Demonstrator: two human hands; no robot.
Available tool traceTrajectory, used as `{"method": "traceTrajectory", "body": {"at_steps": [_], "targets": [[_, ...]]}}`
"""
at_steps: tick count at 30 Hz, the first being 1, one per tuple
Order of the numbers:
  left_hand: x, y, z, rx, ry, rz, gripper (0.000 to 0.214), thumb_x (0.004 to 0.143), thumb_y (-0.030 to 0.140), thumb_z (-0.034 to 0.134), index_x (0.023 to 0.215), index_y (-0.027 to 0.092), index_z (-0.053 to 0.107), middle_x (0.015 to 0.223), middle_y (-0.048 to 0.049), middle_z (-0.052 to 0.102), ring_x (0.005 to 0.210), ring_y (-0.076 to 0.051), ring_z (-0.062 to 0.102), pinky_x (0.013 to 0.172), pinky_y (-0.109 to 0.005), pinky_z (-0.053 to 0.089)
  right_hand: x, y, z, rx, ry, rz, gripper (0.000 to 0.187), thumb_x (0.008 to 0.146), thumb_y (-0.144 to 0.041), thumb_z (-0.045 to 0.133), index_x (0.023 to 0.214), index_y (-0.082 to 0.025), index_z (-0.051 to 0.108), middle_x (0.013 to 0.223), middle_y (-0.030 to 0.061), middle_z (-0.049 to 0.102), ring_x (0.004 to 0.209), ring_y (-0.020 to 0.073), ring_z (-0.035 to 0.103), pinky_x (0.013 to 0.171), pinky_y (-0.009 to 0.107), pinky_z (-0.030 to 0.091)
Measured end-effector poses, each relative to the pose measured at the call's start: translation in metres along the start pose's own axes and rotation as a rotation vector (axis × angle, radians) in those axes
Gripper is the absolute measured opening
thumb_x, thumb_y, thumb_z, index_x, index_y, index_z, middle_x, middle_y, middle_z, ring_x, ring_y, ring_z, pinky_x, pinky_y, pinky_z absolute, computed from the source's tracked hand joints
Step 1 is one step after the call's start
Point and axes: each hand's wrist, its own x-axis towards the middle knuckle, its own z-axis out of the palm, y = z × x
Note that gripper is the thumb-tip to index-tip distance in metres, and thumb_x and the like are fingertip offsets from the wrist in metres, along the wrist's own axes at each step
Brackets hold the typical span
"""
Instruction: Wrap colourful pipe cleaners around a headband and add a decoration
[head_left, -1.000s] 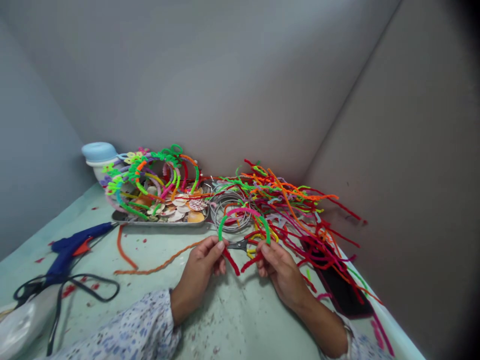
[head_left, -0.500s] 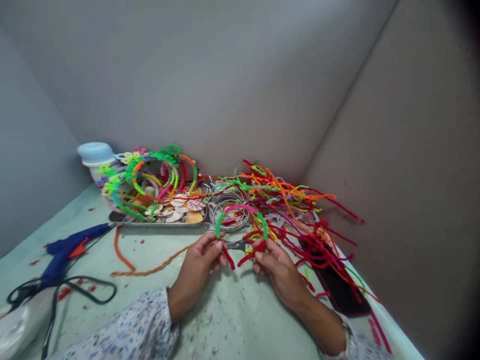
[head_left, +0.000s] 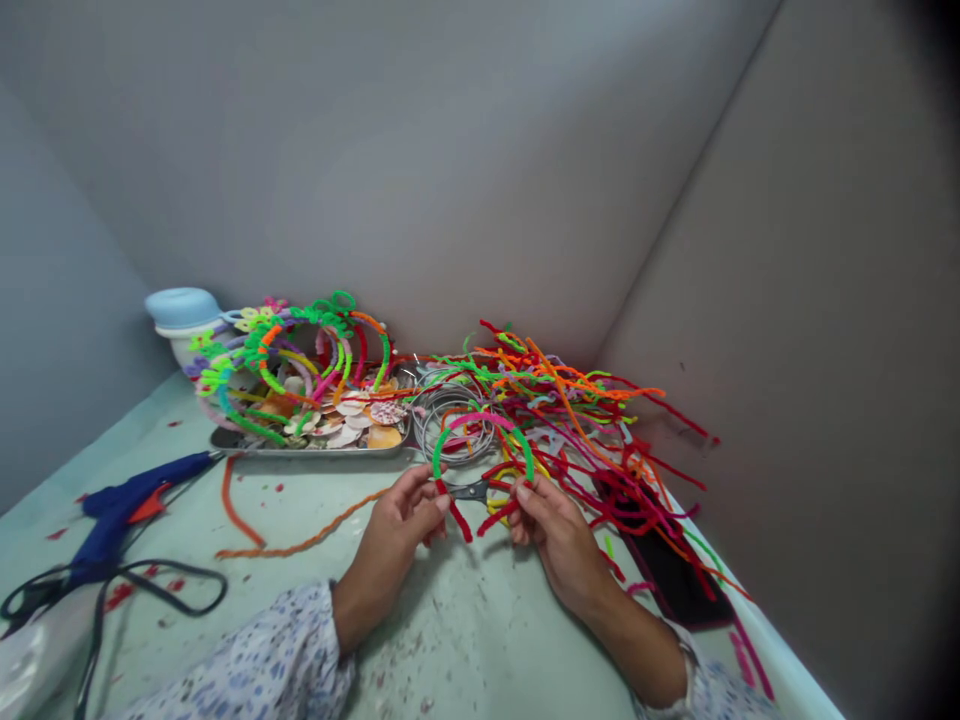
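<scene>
I hold a hoop wrapped in green and pink pipe cleaner (head_left: 480, 425) upright over the pale green table. My left hand (head_left: 401, 530) pinches its left lower end and my right hand (head_left: 555, 535) pinches its right lower end. Loose red pipe-cleaner ends (head_left: 459, 518) hang down between my fingers. Small scissors (head_left: 471, 490) lie on the table just behind my hands.
A metal tray (head_left: 315, 447) with shells and finished colourful hoops stands at the back left, a light blue lidded pot (head_left: 182, 312) behind it. A tangled pile of pipe cleaners (head_left: 577, 410) fills the right. A blue glue gun (head_left: 120, 505) and orange strand (head_left: 300, 545) lie left.
Both hands with the hoop have stayed together in the same grip; the view has drifted slightly, shifting the tray and glue gun a little to the left.
</scene>
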Motion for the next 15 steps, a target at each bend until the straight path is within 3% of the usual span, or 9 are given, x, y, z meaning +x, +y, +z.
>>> {"method": "traceTrajectory", "body": {"at_steps": [6, 11, 15], "targets": [[0.002, -0.005, -0.005, -0.064, 0.082, 0.022, 0.031, 0.084, 0.041, 0.064, 0.104, 0.018, 0.060, 0.080, 0.0005, 0.059, 0.058, -0.008, 0.047, 0.052, -0.018, 0.037, -0.004, -0.002, 0.000, -0.037, -0.052, 0.054, 0.025, 0.076, -0.041, 0.065, 0.081, -0.017, 0.057, 0.058, -0.0041, 0.057, 0.048, 0.0079, 0.051, 0.048, 0.019, 0.039], [0.005, -0.004, -0.005, -0.001, 0.130, 0.068, 0.030, 0.087, 0.046, 0.056, 0.082, 0.017, 0.058, 0.073, 0.0017, 0.057, 0.056, -0.007, 0.045, 0.050, -0.017, 0.036, -0.008, -0.005, 0.000, -0.128, -0.232, 0.098, 0.024, 0.077, -0.039, 0.062, 0.078, -0.017, 0.053, 0.053, -0.0051, 0.056, 0.044, 0.0075, 0.051, 0.046, 0.019, 0.039], [0.005, -0.004, -0.007, 0.108, 0.153, 0.057, 0.033, 0.089, 0.048, 0.053, 0.077, 0.017, 0.055, 0.066, 0.0039, 0.054, 0.049, -0.006, 0.039, 0.044, -0.016, 0.031, -0.012, -0.008, 0.002, -0.213, -0.374, 0.138, 0.029, 0.077, -0.044, 0.062, 0.080, -0.017, 0.053, 0.053, -0.0046, 0.056, 0.042, 0.0076, 0.052, 0.045, 0.018, 0.039]]}}
